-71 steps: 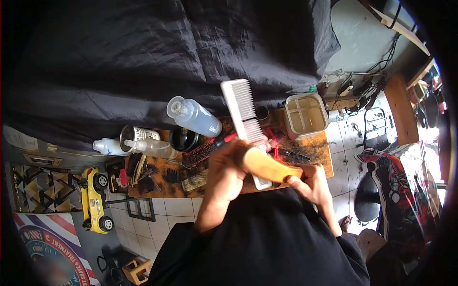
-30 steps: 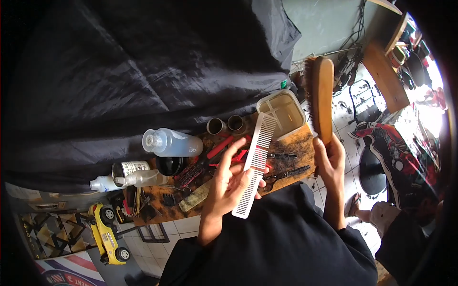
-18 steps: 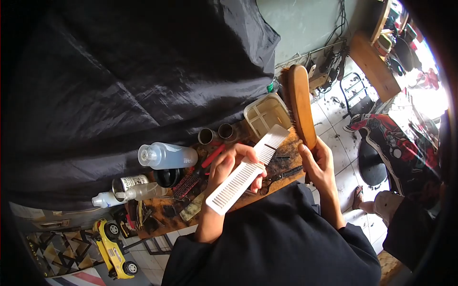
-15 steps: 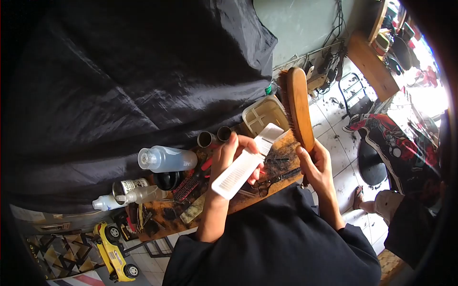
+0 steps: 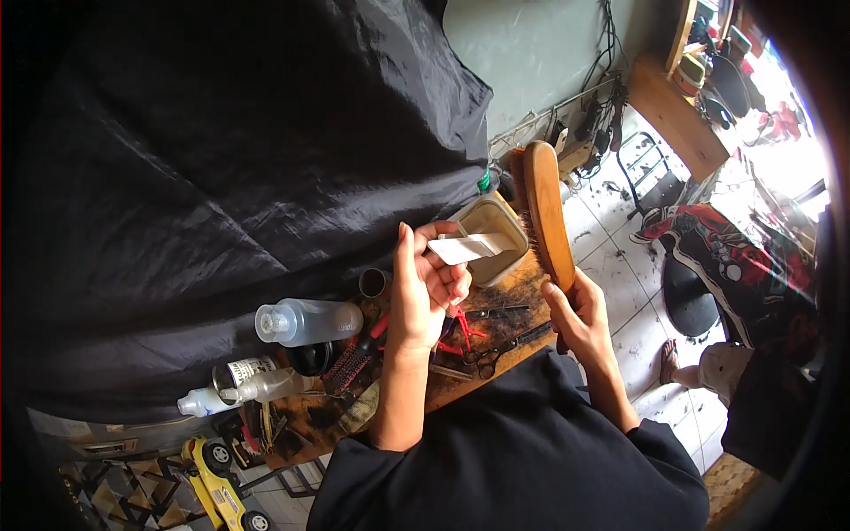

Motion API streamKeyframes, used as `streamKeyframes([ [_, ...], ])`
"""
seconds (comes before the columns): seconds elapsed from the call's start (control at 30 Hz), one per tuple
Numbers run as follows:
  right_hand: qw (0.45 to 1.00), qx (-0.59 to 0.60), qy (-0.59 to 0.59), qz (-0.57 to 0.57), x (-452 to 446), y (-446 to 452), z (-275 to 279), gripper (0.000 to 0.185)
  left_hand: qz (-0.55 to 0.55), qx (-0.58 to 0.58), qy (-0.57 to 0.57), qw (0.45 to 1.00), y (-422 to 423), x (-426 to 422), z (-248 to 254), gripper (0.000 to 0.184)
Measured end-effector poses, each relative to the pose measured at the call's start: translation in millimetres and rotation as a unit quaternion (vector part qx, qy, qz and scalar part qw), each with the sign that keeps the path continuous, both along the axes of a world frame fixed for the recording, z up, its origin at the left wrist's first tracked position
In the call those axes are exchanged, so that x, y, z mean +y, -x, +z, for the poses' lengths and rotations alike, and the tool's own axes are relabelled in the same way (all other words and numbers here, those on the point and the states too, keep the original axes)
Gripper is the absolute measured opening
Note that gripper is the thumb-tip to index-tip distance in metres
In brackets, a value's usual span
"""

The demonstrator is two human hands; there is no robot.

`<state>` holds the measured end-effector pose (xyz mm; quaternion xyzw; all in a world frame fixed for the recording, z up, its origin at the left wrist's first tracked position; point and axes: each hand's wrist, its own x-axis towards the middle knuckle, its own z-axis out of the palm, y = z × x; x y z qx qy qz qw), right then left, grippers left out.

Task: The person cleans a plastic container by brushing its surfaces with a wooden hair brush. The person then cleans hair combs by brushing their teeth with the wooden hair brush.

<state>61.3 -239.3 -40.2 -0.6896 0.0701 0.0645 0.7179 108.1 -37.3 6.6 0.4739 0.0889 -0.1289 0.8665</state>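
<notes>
My left hand (image 5: 425,292) holds a white comb (image 5: 465,249) by one end, its fingers partly curled. The comb is tipped nearly edge-on, over a beige plastic container (image 5: 487,215). Closed round the handle of a wooden brush (image 5: 549,208), my right hand (image 5: 580,311) keeps it upright, bristles facing left. Beneath the hands, scissors (image 5: 487,364) and red clips (image 5: 461,331) lie on a worn wooden table (image 5: 412,398). A round hairbrush (image 5: 347,367) lies left of my left forearm.
A clear spray bottle (image 5: 312,320) and smaller bottles stand on the left side. Black cloth (image 5: 221,177) hangs behind the table. To the right are a black stool (image 5: 689,296), a person's foot (image 5: 668,361) and scattered hair on white tiles. A yellow toy truck (image 5: 212,487) sits lower left.
My left hand has turned and risen slightly, swinging the comb from a broad-side view to nearly edge-on, toward the container. The wooden brush has shifted slightly left and down in view.
</notes>
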Motion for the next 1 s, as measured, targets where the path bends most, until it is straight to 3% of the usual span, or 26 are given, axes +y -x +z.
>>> streamKeyframes([
  [0.17, 1.0, -0.012, 0.002, 0.013, 4, 0, 0, 0.027, 0.072, -0.011, -0.058, 0.996, 20, 0, -2, 0.053],
  [0.4, 0.997, -0.063, 0.014, 0.05, 9, 7, -8, 0.028, 0.084, -0.053, -0.104, 0.99, 64, 14, -5, 0.035],
  [0.53, 0.998, -0.043, -0.035, 0.039, 12, 19, 4, 0.02, 0.068, -0.076, -0.244, 0.964, 93, 19, -16, 0.009],
  [0.67, 0.997, -0.039, -0.028, 0.053, 11, 25, -1, 0.018, 0.092, -0.079, -0.369, 0.921, 110, 19, -34, 0.01],
  [0.73, 0.997, -0.051, 0.003, 0.061, 8, 28, -7, 0.015, 0.09, -0.058, -0.509, 0.854, 117, 14, -31, 0.012],
  [0.8, 0.997, -0.046, 0.003, 0.066, 6, 33, -5, 0.014, 0.098, -0.05, -0.532, 0.84, 126, 16, -38, 0.018],
  [0.87, 0.996, -0.046, 0.002, 0.071, 4, 35, -7, 0.013, 0.126, -0.117, -0.658, 0.733, 135, 18, -43, 0.025],
  [1.0, 0.992, -0.084, 0.019, 0.087, -7, 43, -10, 0.014, 0.152, -0.083, -0.706, 0.687, 153, 22, -58, 0.036],
])
